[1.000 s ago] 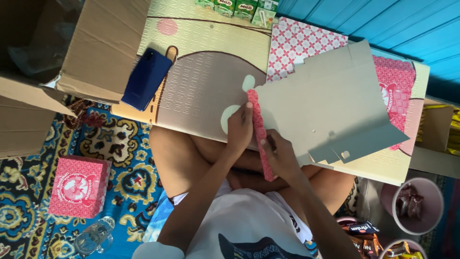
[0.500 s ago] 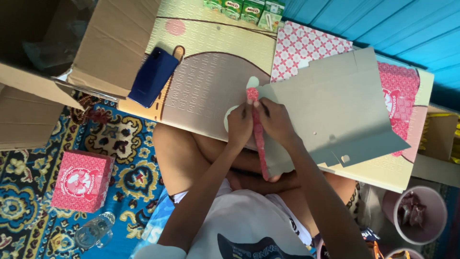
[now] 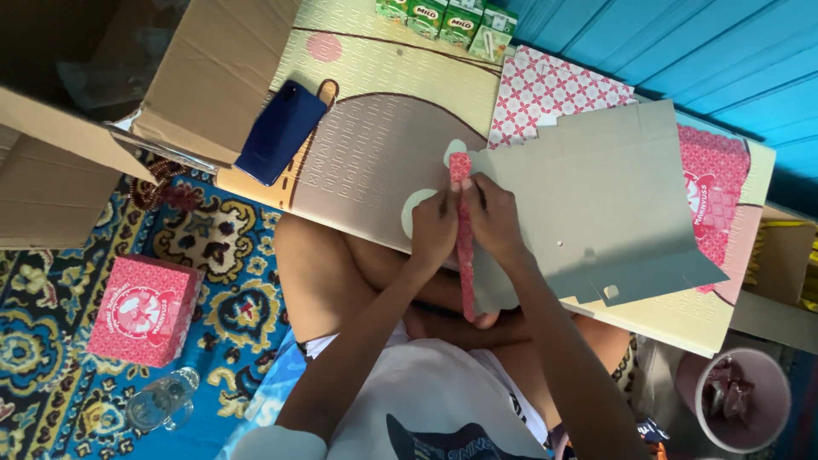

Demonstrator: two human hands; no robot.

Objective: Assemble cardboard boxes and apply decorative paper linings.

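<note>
A flat grey cardboard box blank [image 3: 596, 204] with a pink patterned outer side lies across my lap and the foam mat [image 3: 375, 145]. Its left flap is folded up into a narrow pink strip [image 3: 464, 247]. My left hand [image 3: 433, 228] pinches that strip from the left. From the other side my right hand [image 3: 496, 217] presses on the same fold, fingertips near its top end. Both hands sit close together over my crossed legs.
A dark blue phone [image 3: 280, 132] lies on the mat at left. A finished pink box [image 3: 143, 310] and a clear glass [image 3: 162, 400] sit on the patterned carpet. Brown cartons [image 3: 102, 128] stand at left, green drink packs [image 3: 443, 17] at top, more pink blanks [image 3: 554, 89] beyond.
My right hand has slid up the pink flap from its lower part to beside the left hand. The blank has shifted slightly right and flatter.
</note>
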